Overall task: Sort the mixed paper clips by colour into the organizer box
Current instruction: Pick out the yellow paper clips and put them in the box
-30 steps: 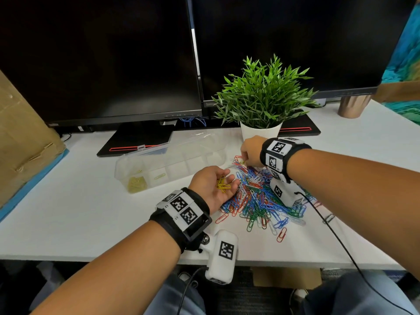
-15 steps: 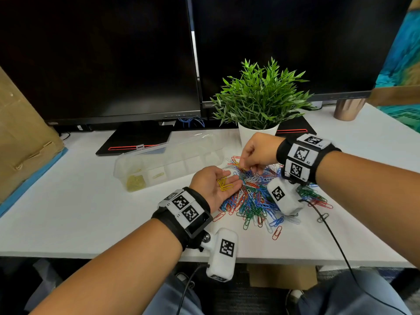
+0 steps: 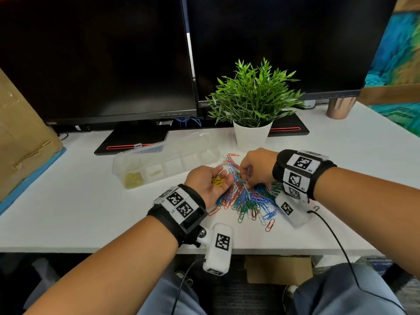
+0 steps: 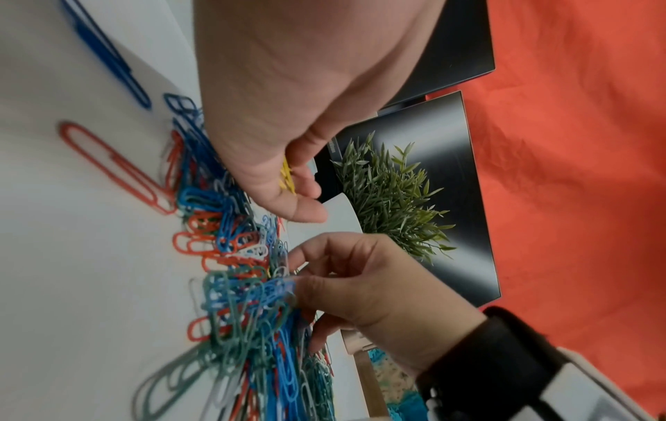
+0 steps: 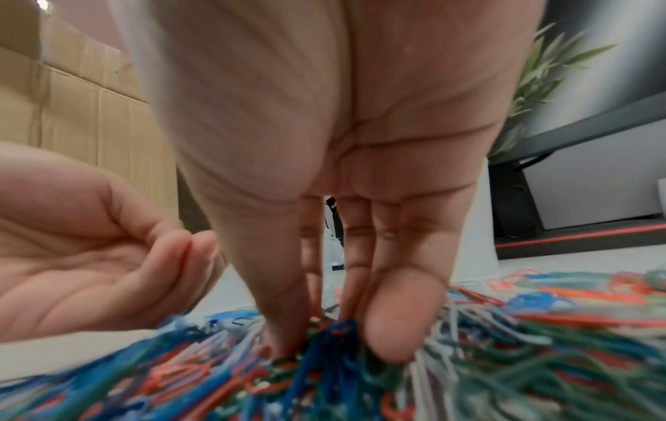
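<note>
A heap of mixed paper clips (image 3: 247, 201) in red, blue, green and white lies on the white desk. My left hand (image 3: 211, 178) rests palm up at the heap's left edge, cupped, with several yellow clips (image 3: 217, 181) lying in it; those yellow clips (image 4: 287, 178) also show in the left wrist view. My right hand (image 3: 245, 178) points down into the heap, and its thumb and fingertips (image 5: 285, 341) pinch among the clips (image 5: 504, 356). I cannot tell the colour of what it pinches. The clear organizer box (image 3: 163, 162) stands open behind my left hand, with yellow clips (image 3: 133, 179) in its leftmost compartment.
A potted plant (image 3: 252, 135) stands just behind the heap. Two dark monitors (image 3: 113, 53) fill the back of the desk. A cardboard box (image 3: 20, 137) leans at the left and a copper cup (image 3: 341, 108) stands at the back right. A cable (image 3: 336, 242) trails off the front edge.
My right hand has come back from the far edge of the heap toward my left hand and dipped its fingers into the clips. My left hand has stayed put with the yellow clips.
</note>
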